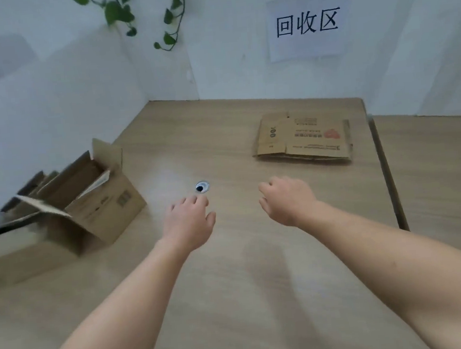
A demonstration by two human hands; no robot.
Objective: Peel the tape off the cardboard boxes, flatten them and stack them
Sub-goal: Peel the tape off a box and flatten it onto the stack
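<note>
An open cardboard box (97, 204) stands at the left of the wooden table (234, 286), its flaps up, with a strip of pale tape hanging at its rim. Another cardboard box (20, 256) lies in front of it at the far left edge, blurred. A flattened stack of cardboard (303, 139) lies at the back right. My left hand (190, 223) hovers over the table's middle, fingers loosely curled, holding nothing. My right hand (286, 200) is beside it, curled into a loose fist, empty, well short of the flattened stack.
A round cable hole (202, 187) sits in the tabletop just beyond my left hand. A paper sign (307, 23) hangs on the white wall behind. Green vine leaves (149, 16) trail down the wall. A seam (386, 170) splits the table at the right.
</note>
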